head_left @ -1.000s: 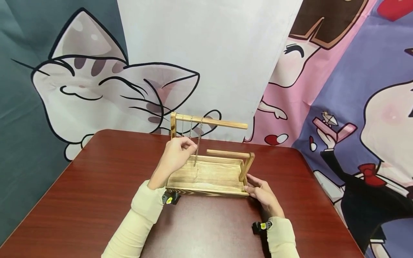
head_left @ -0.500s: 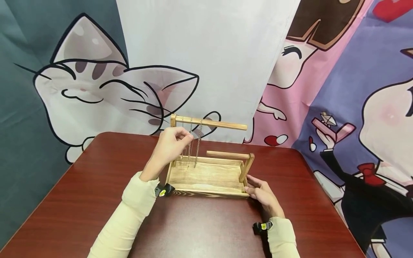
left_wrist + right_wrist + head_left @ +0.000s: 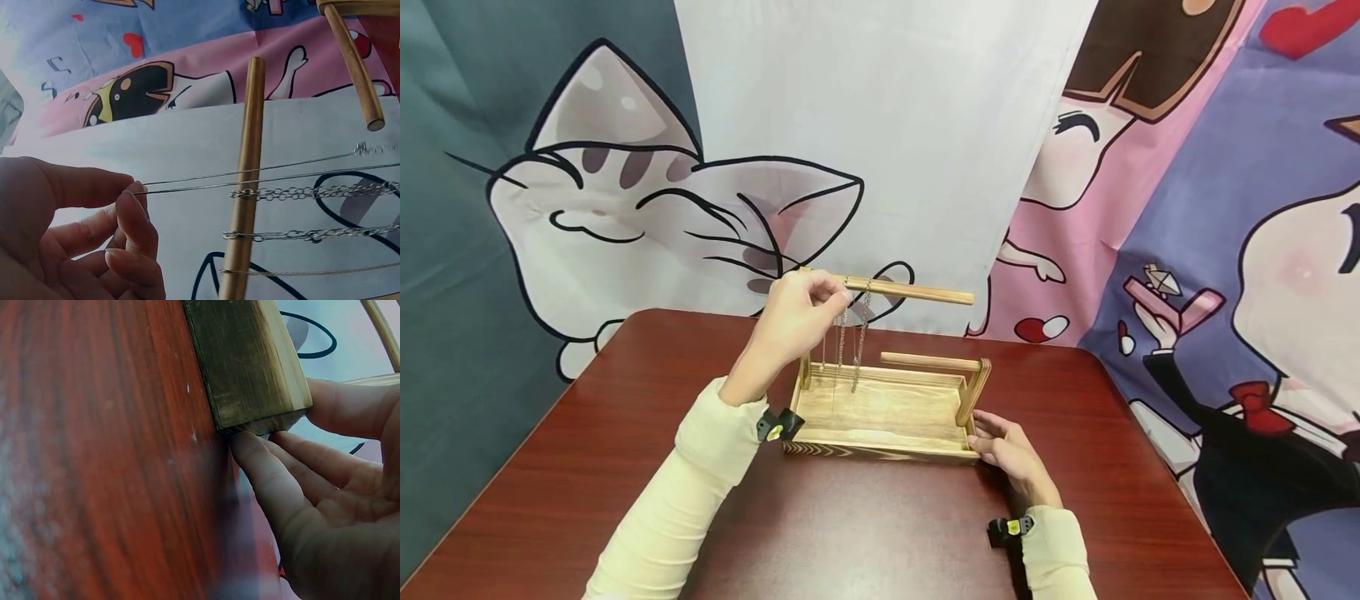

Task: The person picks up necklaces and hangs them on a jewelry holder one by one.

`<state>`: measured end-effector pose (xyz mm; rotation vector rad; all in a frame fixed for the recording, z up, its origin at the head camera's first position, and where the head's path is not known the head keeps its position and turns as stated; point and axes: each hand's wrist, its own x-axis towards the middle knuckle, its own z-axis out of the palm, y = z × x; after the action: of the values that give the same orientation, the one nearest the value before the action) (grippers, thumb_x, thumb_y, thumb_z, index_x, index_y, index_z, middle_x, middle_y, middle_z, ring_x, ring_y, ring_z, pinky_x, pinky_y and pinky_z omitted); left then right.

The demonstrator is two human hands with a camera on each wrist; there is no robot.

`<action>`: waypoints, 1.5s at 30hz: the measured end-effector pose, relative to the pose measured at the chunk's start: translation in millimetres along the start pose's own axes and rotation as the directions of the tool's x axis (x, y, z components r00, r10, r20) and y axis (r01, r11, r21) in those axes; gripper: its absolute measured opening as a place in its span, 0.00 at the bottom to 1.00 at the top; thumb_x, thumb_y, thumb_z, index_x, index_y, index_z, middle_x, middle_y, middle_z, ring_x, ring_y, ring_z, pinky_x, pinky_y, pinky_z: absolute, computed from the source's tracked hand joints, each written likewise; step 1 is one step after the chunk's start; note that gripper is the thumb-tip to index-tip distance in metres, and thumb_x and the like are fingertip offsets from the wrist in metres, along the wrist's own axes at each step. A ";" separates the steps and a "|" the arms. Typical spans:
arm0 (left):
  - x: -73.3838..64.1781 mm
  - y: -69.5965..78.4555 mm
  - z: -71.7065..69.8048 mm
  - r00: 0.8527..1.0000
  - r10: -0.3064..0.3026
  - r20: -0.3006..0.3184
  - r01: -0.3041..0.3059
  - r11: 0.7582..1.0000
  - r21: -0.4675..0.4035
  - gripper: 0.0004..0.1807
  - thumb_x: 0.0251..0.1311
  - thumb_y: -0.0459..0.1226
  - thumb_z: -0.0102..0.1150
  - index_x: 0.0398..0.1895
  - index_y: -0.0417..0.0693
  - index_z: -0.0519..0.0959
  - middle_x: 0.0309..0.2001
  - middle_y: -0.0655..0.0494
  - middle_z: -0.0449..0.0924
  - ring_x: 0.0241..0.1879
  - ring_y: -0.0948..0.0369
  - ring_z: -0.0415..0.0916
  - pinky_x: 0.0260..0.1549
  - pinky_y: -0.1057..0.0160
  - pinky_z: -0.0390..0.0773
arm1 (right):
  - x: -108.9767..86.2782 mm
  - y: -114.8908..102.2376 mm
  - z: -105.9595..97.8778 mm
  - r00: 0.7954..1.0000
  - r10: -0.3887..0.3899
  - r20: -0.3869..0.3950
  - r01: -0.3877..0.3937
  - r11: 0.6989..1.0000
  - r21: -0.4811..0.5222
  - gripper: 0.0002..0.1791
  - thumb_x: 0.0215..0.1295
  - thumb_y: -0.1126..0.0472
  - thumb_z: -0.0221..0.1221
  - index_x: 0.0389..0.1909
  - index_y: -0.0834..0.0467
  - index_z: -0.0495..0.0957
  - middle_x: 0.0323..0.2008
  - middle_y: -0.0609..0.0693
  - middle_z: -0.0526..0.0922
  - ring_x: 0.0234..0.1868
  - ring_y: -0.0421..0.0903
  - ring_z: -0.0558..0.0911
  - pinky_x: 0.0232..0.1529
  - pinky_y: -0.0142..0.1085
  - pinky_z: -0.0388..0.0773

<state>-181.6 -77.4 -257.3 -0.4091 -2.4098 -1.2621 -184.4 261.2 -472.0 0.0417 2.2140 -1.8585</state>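
Note:
My left hand [image 3: 801, 317] is raised at the left part of the upper bar [image 3: 917, 292] of a wooden jewelry stand [image 3: 880, 454]. Between thumb and fingertips it pinches a thin silver necklace [image 3: 206, 185], whose two strands run past the bar in the left wrist view. Whether they touch the bar, I cannot tell. Beside them hang a silver link chain [image 3: 325, 190], another link chain [image 3: 306, 235] and a thinner chain [image 3: 331, 272]. My right hand [image 3: 1011, 450] holds the right end of the stand's tray, thumb on the rim and fingers against the outer end wall.
A shorter, lower bar [image 3: 928, 361] juts leftward from a post [image 3: 974, 392] at the stand's right end. The stand is on a reddish-brown table [image 3: 880, 533]. Behind the table hangs a cloth backdrop [image 3: 880, 100] with cartoon drawings.
My left hand has risen and moved left, from above the tray to the upper bar, carrying the thin necklace up. My right hand has stayed at the tray's end.

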 end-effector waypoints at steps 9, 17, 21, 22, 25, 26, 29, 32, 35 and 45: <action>12.4 16.0 -6.2 1.000 0.010 0.001 -0.010 0.998 0.054 0.07 0.56 0.37 0.55 0.29 0.45 0.81 0.24 0.55 0.81 0.22 0.60 0.73 0.26 0.62 0.70 | 2.5 0.2 -3.2 1.000 0.017 0.006 -0.017 1.000 0.006 0.32 0.58 0.69 0.56 0.64 0.63 0.60 0.61 0.64 0.65 0.59 0.52 0.69 0.44 0.34 0.74; 21.0 22.4 -4.6 1.000 -0.009 0.013 0.008 0.996 0.086 0.08 0.57 0.38 0.53 0.29 0.47 0.82 0.25 0.56 0.80 0.23 0.60 0.73 0.28 0.63 0.70 | 1.0 1.1 -2.4 1.000 0.026 0.003 -0.026 1.000 0.012 0.32 0.58 0.68 0.57 0.64 0.63 0.60 0.62 0.64 0.64 0.58 0.52 0.70 0.45 0.36 0.74; 24.3 23.4 -2.5 1.000 -0.013 0.017 0.012 0.996 0.091 0.08 0.57 0.38 0.52 0.29 0.47 0.81 0.25 0.56 0.80 0.24 0.60 0.73 0.27 0.63 0.70 | 2.1 1.2 -3.2 0.999 0.040 0.005 -0.040 0.999 0.014 0.32 0.58 0.68 0.57 0.65 0.62 0.59 0.62 0.64 0.64 0.57 0.51 0.71 0.44 0.36 0.74; 25.2 23.4 -2.0 1.000 -0.017 0.018 0.016 0.996 0.092 0.08 0.57 0.38 0.52 0.29 0.48 0.81 0.25 0.56 0.80 0.24 0.60 0.73 0.27 0.63 0.70 | 2.5 1.3 -3.4 0.999 0.044 0.006 -0.044 0.999 0.015 0.32 0.59 0.68 0.57 0.65 0.62 0.59 0.63 0.64 0.63 0.56 0.51 0.71 0.44 0.36 0.74; 28.3 23.0 -0.2 1.000 -0.025 0.014 0.024 0.995 0.101 0.08 0.56 0.38 0.52 0.28 0.48 0.81 0.25 0.56 0.80 0.25 0.60 0.74 0.27 0.63 0.70 | 3.6 1.6 -4.0 0.998 0.054 0.013 -0.054 0.998 0.018 0.32 0.59 0.68 0.56 0.65 0.62 0.58 0.63 0.64 0.62 0.57 0.51 0.71 0.44 0.36 0.74; 29.6 22.8 0.6 1.000 -0.027 0.009 0.026 0.994 0.105 0.08 0.56 0.38 0.52 0.28 0.48 0.81 0.25 0.56 0.80 0.25 0.60 0.74 0.27 0.63 0.70 | 3.8 1.7 -4.2 0.998 0.056 0.012 -0.056 0.998 0.019 0.32 0.59 0.68 0.56 0.66 0.62 0.58 0.63 0.64 0.62 0.57 0.51 0.71 0.43 0.36 0.74; 34.3 21.7 3.0 1.000 -0.027 -0.005 0.028 0.993 0.118 0.08 0.55 0.38 0.52 0.27 0.48 0.81 0.24 0.56 0.79 0.25 0.60 0.73 0.26 0.63 0.70 | 4.0 2.0 -4.5 0.998 0.062 0.012 -0.062 0.998 0.016 0.33 0.60 0.68 0.56 0.66 0.62 0.57 0.64 0.64 0.62 0.58 0.51 0.70 0.43 0.35 0.74; 38.9 21.5 4.1 1.000 -0.021 -0.020 0.024 0.990 0.138 0.08 0.54 0.37 0.51 0.27 0.48 0.81 0.23 0.56 0.79 0.25 0.59 0.73 0.25 0.63 0.70 | 3.8 1.2 -4.5 0.998 0.065 0.006 -0.065 0.998 0.010 0.32 0.60 0.67 0.56 0.65 0.61 0.58 0.63 0.64 0.62 0.57 0.51 0.70 0.42 0.35 0.75; 42.6 21.7 4.9 0.999 -0.022 -0.023 0.026 0.987 0.162 0.09 0.54 0.37 0.51 0.26 0.48 0.81 0.23 0.56 0.78 0.26 0.59 0.73 0.26 0.63 0.70 | 3.1 -0.3 -3.8 0.998 0.062 0.003 -0.062 0.998 0.003 0.32 0.59 0.67 0.57 0.65 0.61 0.59 0.63 0.64 0.63 0.56 0.50 0.71 0.42 0.35 0.75; 53.9 20.8 12.3 0.998 -0.013 0.062 0.000 0.979 0.203 0.07 0.57 0.36 0.53 0.27 0.48 0.82 0.23 0.56 0.79 0.28 0.59 0.72 0.29 0.63 0.69 | 2.0 -1.7 -3.1 0.999 0.053 -0.003 -0.053 0.999 0.011 0.31 0.59 0.68 0.57 0.64 0.61 0.60 0.62 0.64 0.64 0.54 0.49 0.72 0.41 0.35 0.75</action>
<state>-222.8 -51.6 -223.7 -0.3862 -2.5638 -1.0058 -187.1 263.6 -470.3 0.1050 2.1830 -1.8436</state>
